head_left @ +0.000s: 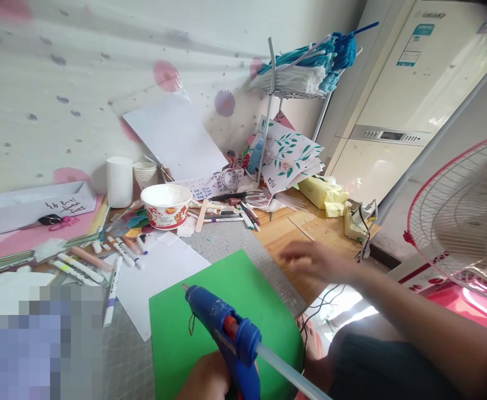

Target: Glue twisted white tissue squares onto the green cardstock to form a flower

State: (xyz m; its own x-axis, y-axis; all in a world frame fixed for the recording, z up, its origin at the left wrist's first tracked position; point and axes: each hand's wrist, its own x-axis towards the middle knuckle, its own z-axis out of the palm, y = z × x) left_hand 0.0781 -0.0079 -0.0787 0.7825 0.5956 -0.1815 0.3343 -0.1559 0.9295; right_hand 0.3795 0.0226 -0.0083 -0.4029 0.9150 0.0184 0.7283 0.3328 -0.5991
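My left hand [205, 380] is closed round the grip of a blue hot glue gun [227, 333] with an orange trigger. A clear glue stick [289, 375] juts from its back. The nozzle points up-left over a green sheet [252, 289] lying on a grey cutting mat [222, 241]. My right hand [314, 261] reaches out over the wooden table [285, 230], right of the green sheet. It is blurred by motion, fingers stretched leftward, with nothing seen in it.
A printed paper bowl [166, 205] stands behind the mat. Several markers [102, 258] and white paper [160, 272] lie at left, pink sheets [14, 239] beyond. A wire rack [302, 72] holds pipe cleaners. Yellow sponges [324, 194] and a fan [464, 216] sit right.
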